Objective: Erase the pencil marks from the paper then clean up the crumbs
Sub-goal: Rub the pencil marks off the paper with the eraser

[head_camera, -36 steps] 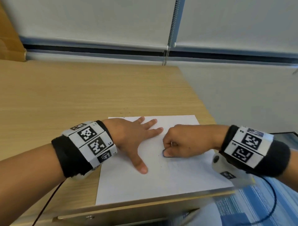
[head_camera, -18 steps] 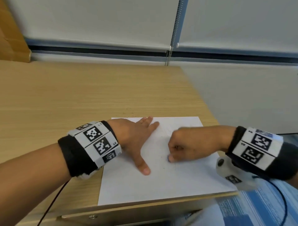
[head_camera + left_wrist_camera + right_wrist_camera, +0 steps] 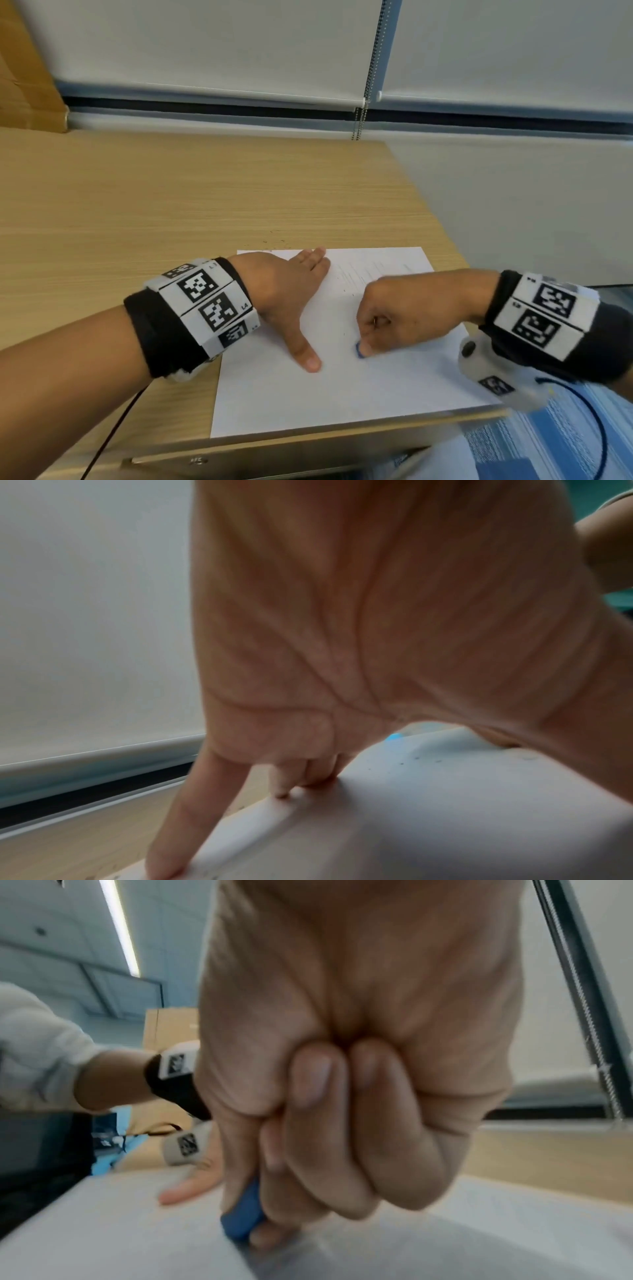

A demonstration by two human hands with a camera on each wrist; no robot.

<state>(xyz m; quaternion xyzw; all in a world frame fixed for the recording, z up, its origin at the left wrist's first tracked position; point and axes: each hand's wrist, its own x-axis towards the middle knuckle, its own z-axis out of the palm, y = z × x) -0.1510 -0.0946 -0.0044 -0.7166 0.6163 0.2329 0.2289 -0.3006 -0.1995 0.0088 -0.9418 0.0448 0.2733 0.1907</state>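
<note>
A white sheet of paper [image 3: 335, 387] lies at the near right corner of the wooden desk [image 3: 171, 205]. My left hand [image 3: 291, 301] lies flat on the sheet's upper left part, fingers straight and thumb spread. My right hand [image 3: 394, 318] is curled into a fist and pinches a small blue eraser [image 3: 359, 352], whose tip touches the paper near the middle. The right wrist view shows the blue eraser [image 3: 245, 1215] held between thumb and fingers, pressed on the sheet [image 3: 103, 1231]. Faint pencil marks [image 3: 356, 277] and small dark crumbs [image 3: 346, 334] dot the paper.
More crumbs [image 3: 275, 241] lie on the bare wood just beyond the paper's far edge. The desk's right edge [image 3: 442, 233] and near edge [image 3: 308, 442] run close to the sheet. A blue striped cloth [image 3: 548, 442] lies below on the right. Window blinds [image 3: 205, 44] hang behind.
My right hand has rubbed the eraser back and forth over the middle of the paper. The left hand's fingers have drawn closer together while staying flat on the sheet.
</note>
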